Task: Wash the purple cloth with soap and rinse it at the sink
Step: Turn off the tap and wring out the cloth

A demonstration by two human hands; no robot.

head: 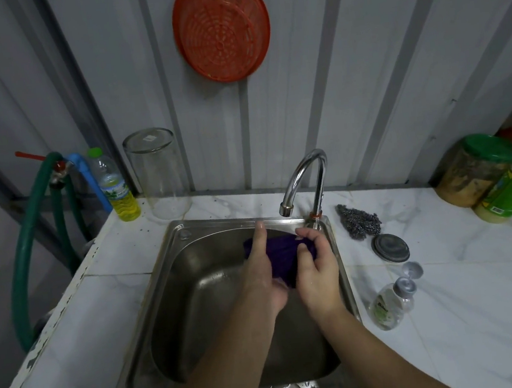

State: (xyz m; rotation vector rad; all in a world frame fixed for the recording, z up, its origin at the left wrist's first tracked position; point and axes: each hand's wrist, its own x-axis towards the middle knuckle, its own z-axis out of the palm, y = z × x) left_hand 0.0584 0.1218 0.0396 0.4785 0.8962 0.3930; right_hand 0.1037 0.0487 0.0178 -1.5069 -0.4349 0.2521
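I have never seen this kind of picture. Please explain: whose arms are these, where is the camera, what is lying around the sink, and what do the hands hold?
There is no machine here. A person wears one camera on the head, looking down at their own arms. The left hand and right hand together hold a purple cloth over a steel sink, below the tap. No running water is visible. Right of the sink lie a steel scourer, a round metal lid and a small soap bottle with its cap open. At the back left stand an upturned glass jar and a bottle of yellow liquid.
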